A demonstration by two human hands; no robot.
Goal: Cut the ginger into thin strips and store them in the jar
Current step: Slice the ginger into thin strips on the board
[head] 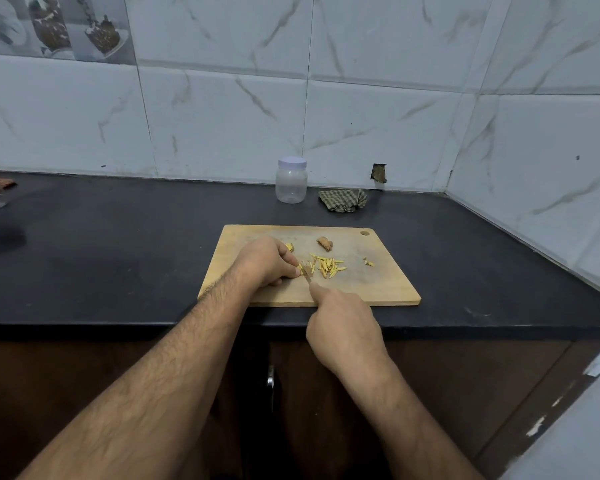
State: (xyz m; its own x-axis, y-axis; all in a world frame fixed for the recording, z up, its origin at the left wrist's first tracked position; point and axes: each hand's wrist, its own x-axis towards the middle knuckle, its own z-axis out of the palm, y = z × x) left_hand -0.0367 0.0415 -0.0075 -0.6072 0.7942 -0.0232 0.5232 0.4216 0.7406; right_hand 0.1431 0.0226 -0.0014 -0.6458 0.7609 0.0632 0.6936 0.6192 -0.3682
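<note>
**Ginger under the blade on our board**

Our left hand [269,261] has its fingers curled down, the fingertips [296,271] pinning a small piece of ginger [303,270] to the wooden cutting board [378,282]; most of that piece is hidden beneath them. Just beside those fingertips stands the knife [307,276], only a short bit of its blade showing. Our right hand [343,327] is closed round the handle, with the forefinger stretched along the spine toward the blade.

Right of the blade lies a loose heap of thin yellow strips [328,266]. Farther back on the board rests an uncut brown ginger chunk [325,244], and a yellow piece [290,247] peeks out behind our left knuckles. A few small scraps [368,262] sit apart toward the board's right side.

Beyond the board, on the dark countertop [118,254], the clear jar [291,180] stands near the tiled wall with its pale lid on, nothing visible inside. Just beside it lies a crumpled checked cloth [343,200].
</note>
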